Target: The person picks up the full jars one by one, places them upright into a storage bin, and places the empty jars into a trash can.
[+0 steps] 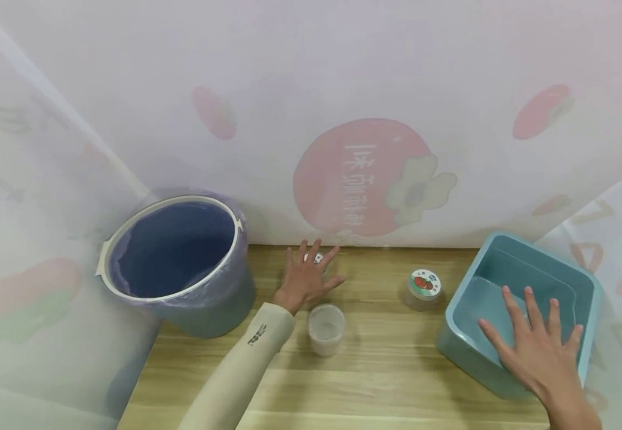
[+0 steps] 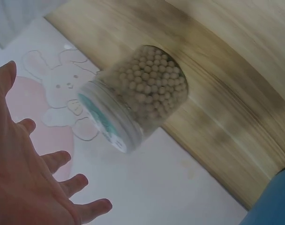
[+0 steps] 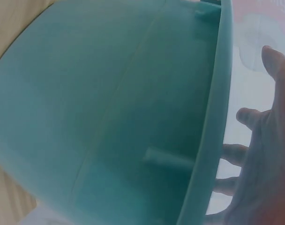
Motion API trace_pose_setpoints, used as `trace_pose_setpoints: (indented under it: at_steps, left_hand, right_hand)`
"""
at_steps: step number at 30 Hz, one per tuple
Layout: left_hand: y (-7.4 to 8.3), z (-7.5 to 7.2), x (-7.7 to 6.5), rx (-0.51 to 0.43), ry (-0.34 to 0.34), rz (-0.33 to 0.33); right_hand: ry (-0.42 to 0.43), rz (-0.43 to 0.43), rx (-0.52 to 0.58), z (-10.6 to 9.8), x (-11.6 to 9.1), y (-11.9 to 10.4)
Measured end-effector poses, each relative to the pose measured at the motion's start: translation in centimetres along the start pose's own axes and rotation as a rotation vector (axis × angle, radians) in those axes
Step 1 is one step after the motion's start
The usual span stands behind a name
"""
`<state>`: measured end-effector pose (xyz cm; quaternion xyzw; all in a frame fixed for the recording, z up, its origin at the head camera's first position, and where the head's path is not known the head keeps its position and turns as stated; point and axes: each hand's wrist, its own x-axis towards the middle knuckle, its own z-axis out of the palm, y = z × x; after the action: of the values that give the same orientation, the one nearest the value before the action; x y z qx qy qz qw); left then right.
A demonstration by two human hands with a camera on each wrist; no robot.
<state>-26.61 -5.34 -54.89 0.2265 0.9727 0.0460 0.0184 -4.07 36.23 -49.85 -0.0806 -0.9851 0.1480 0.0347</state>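
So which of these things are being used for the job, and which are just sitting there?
Probably in the job:
Jar of pale balls, under the spread left hand
Blue-green tub, under the spread right hand

Seemingly just sitting there:
Clear cup, near the left hand
Other lidded jar, beside the tub
Plastic-lined bucket

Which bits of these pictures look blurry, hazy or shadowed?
Head view: washed-out backdrop, soft shadows on the wooden table; left wrist view: the bead jar looks slightly blurred, its lid print unreadable; right wrist view: the blue bin looks hazy.
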Motion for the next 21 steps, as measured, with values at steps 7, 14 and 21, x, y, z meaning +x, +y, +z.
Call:
trace_pose_setpoints:
  at_steps: [7, 14, 21]
  left_hand:
    - [-1.3, 1.1, 0.5, -0.002, -0.049, -0.014]
    - [-1.8, 1.7, 0.6, -0.045, -0.057, -0.005]
    - [-1.9, 2.0, 0.7, -0.101, -0.069, -0.008]
  right_hand:
    - [0.003, 0.057, -0.037, -0.9, -1.1, 2.2]
    - [-0.016, 0.150, -0.066, -0.4, -2.4, 3.8]
    - [-0.025, 0.204, -0.061, 0.8, -3.3, 4.7]
